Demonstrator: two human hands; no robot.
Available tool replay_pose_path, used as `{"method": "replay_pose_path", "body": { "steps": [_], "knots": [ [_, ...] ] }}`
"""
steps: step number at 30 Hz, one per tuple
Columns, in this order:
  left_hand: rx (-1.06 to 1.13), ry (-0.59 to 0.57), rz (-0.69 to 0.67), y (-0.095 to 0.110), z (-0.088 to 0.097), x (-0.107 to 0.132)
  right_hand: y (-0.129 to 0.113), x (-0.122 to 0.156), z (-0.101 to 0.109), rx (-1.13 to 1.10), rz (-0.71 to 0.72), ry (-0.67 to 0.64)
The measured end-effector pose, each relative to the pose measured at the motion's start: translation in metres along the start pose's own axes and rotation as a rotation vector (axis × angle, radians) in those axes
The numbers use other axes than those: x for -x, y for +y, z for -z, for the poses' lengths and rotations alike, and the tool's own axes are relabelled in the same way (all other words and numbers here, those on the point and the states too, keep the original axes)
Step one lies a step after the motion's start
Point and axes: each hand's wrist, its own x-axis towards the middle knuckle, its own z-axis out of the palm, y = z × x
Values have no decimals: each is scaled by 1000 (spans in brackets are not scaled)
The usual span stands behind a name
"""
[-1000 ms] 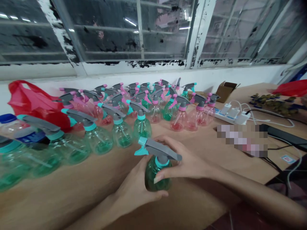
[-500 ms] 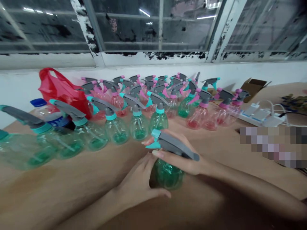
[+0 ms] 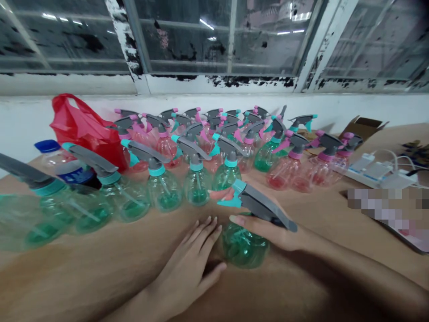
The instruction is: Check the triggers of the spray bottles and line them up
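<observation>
My right hand [image 3: 275,232] is closed around the neck of a green spray bottle [image 3: 246,247], just under its grey and turquoise trigger head. The bottle stands upright in front of me, its nozzle pointing left and away. To the left of it lies my left hand [image 3: 187,264], palm down with fingers stretched out, close to the bottle's side and holding nothing. Beyond both hands, a row of green spray bottles [image 3: 165,192] with turquoise collars runs to the left. Fingers of the right hand behind the neck are partly hidden.
Pink and green spray bottles [image 3: 283,172] crowd together along the back wall. A red plastic bag [image 3: 89,134] and a blue-capped drink bottle [image 3: 53,156] stand at the left. On the right are a power strip [image 3: 372,176], an open cardboard box [image 3: 363,127] and a blurred-out flat object [image 3: 415,239].
My left hand has come away from the green spray bottle, moving slightly left and down with its fingers straightened. The right hand still grips the neck. The view has shifted a little.
</observation>
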Motion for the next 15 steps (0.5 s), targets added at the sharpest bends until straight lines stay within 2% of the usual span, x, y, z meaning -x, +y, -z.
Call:
{"method": "replay_pose_path", "body": {
  "steps": [6, 15],
  "knots": [
    [-9, -29, 2, 1, 1, -2, 5, -2, -1, -257, -14, -76],
    [-29, -45, -10, 2, 3, -5, 2, 3, -1, -258, 9, -7]
  ]
}}
